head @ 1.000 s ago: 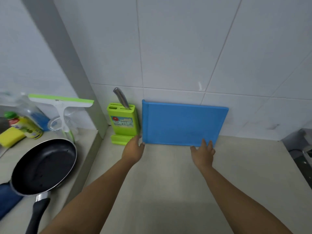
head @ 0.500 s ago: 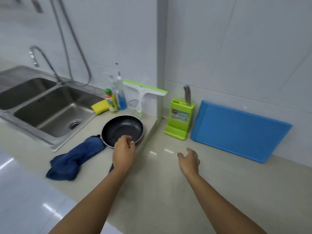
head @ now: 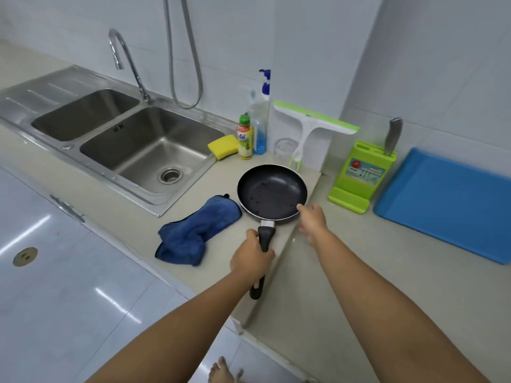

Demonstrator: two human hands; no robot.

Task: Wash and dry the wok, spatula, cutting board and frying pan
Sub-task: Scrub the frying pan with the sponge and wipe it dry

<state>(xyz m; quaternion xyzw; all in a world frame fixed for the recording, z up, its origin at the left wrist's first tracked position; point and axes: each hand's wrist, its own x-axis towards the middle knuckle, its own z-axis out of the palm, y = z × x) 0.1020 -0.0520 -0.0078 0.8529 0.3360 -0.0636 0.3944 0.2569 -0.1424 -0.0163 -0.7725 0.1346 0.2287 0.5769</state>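
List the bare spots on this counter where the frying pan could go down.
Free: the beige counter between the right hand and the blue cutting board, and both sink basins. Crowded: the corner behind the frying pan, with sponge, bottles, squeegee, and blue cloth at its left.

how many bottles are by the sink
2, maybe more hidden: a green-capped bottle beside the yellow sponge, and a clear bottle of blue liquid just behind it.
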